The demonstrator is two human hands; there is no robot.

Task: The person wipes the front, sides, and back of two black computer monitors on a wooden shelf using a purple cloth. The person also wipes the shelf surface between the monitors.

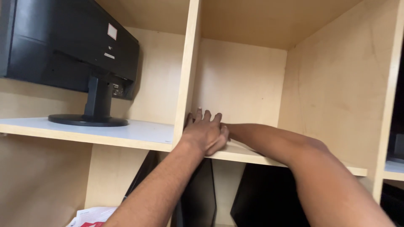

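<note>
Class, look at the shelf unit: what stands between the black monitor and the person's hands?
In the head view, an upright wooden divider separates the monitor from the left hand, which rests against it; the right hand is hidden behind the left.

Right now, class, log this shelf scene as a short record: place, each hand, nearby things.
place: pale wooden shelf unit with upright divider
left hand: flat on the shelf board beside the divider, fingers spread
right hand: hidden behind the left hand; forearm lies along the board
left compartment: black monitor on round stand, back facing out
below: dark flat panels; papers
</note>
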